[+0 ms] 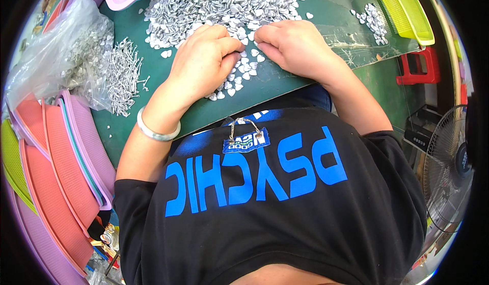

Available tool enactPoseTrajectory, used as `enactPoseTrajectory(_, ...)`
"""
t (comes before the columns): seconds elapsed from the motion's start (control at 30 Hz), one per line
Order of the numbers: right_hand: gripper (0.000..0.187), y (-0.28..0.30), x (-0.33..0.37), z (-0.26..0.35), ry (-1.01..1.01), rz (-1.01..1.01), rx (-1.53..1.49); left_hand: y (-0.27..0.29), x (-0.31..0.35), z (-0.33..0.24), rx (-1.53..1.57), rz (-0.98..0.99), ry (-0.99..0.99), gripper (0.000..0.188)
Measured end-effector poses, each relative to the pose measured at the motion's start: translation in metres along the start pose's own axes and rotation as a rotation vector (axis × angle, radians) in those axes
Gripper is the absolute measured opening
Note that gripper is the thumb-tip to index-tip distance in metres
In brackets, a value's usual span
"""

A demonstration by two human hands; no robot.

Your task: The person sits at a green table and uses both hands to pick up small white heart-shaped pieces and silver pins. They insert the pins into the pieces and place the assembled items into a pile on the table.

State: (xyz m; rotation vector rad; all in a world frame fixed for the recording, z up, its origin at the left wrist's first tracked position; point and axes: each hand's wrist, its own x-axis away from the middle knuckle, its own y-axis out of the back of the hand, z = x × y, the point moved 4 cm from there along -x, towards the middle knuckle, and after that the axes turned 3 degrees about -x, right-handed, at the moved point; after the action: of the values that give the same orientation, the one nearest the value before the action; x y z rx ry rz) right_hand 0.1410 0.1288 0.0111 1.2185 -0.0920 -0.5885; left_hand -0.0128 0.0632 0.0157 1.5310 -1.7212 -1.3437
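Observation:
A large heap of small silver heart-shaped pieces (219, 4) covers the far middle of the green table, and several loose hearts (247, 68) lie nearer the edge. My left hand (206, 60) rests at the heap's near side, its fingers curled and thumb drawn in toward the index finger. Facing it across a narrow gap, my right hand (295, 48) is also closed, thumb and fingertips together by the hearts. Whatever sits between the fingertips of either hand is hidden or too small to make out. A pale bangle (157, 132) circles my left wrist.
Left of the heap lie a pile of small silver pins (123, 76) and a clear plastic bag (76, 45) of metal pieces. Stacked pink baskets (61, 167) stand at the left. A smaller heart pile (374, 24), a green basket (402, 7), a red stool (420, 67) and a fan (451, 157) are rightward.

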Motion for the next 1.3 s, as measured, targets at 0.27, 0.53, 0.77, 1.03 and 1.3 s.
enactPoseTrajectory(0.27,0.019,0.0,0.002,0.001,0.014,0.001,0.034,0.0,-0.001,-0.002,0.02,0.006,0.02,0.01)
enactPoseTrajectory(0.53,0.017,0.003,0.003,0.003,0.032,0.039,-0.024,-0.003,-0.004,-0.004,0.068,0.031,0.067,0.008)
enactPoseTrajectory(0.77,0.011,0.009,0.004,-0.009,-0.092,-0.041,-0.13,-0.006,-0.003,0.0,0.167,0.071,0.207,0.008)
enactPoseTrajectory(1.03,0.023,0.094,0.054,-0.128,-0.538,-0.277,0.105,0.001,-0.002,-0.006,0.071,0.011,0.16,0.009)
enactPoseTrajectory(1.3,0.02,0.085,0.043,-0.109,-0.56,-0.28,0.021,-0.005,-0.005,-0.004,0.13,0.032,0.17,0.007)
